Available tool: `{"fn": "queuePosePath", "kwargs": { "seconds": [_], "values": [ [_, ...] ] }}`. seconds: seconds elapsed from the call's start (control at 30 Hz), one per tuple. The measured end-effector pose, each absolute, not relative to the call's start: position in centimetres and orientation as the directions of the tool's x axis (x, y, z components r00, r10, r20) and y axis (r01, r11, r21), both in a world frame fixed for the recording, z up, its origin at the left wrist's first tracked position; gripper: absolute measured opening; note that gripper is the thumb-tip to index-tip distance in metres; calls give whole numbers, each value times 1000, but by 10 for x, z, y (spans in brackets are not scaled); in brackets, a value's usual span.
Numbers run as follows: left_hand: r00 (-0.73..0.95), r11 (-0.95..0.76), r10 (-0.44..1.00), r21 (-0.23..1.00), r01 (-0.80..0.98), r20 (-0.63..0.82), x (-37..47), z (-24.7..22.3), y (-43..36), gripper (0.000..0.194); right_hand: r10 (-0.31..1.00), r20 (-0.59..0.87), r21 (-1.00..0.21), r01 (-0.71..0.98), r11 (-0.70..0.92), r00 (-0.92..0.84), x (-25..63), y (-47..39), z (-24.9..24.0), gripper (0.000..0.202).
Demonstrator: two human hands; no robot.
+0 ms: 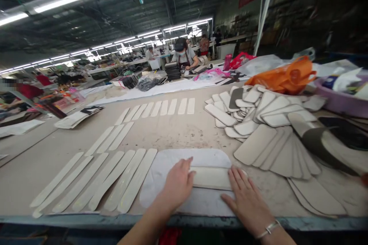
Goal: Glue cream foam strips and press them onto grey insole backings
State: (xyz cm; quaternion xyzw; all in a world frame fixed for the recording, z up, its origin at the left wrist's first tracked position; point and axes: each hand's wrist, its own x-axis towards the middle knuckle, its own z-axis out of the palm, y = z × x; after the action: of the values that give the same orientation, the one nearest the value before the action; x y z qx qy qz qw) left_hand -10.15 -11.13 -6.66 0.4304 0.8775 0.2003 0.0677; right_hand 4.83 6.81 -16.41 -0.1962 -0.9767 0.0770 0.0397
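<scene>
Both hands (178, 179) (246, 195) on pale strip (212, 178); table edge (92, 220) near, gap before fanned pieces (277, 153).

Your left hand (179, 180) is bare, and your right hand (248, 193) likewise; your forearms (148, 220) are uncovered along the lengths in view. On your right wrist you wear one slim bracelet (268, 230), silver-toned, a narrow band with a small raised bar set across it; any engraving is too small to read. Your fingers (236, 178) are slender with rounded tips, and your nails are too blurred to describe.
</scene>
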Motion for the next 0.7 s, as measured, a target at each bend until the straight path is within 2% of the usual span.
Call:
{"fn": "queuePosePath", "kwargs": {
  "seconds": [0.07, 0.13, 0.23, 0.33, 0.4, 0.57, 0.63, 0.7],
  "values": [
    [-417, 353, 906, 411, 840, 74, -72, -67, -94, 55, 393, 56, -157, 380, 911, -918, 49, 68, -165, 78],
    [-293, 253, 955, 386, 887, 48, -56, -74, -78, 68, 387, 60, -151, 375, 915, -920, 50, 68, -166, 72],
    [-310, 303, 950, 318, 898, -30, -61, -91, -71, 76, 378, 36, -159, 368, 916, -925, 49, 68, -164, 69],
    [-351, 372, 928, 223, 901, -126, -85, -105, -87, 76, 389, -2, -193, 382, 904, -921, 48, 67, -157, 78],
    [-332, 355, 931, 160, 921, -154, -100, -109, -102, 75, 406, -38, -217, 404, 888, -913, 47, 68, -151, 81],
    [-294, 302, 950, 70, 951, -103, -111, -115, -114, 71, 425, -125, -273, 443, 854, -897, 47, 66, -132, 83],
    [-284, 288, 956, 56, 956, -75, -111, -121, -112, 69, 425, -102, -314, 435, 844, -899, 44, 58, -124, 86],
    [-265, 267, 963, 37, 963, -51, -112, -128, -110, 69, 367, -22, -377, 347, 859, -930, 40, 47, -118, 85]
  ]
}}
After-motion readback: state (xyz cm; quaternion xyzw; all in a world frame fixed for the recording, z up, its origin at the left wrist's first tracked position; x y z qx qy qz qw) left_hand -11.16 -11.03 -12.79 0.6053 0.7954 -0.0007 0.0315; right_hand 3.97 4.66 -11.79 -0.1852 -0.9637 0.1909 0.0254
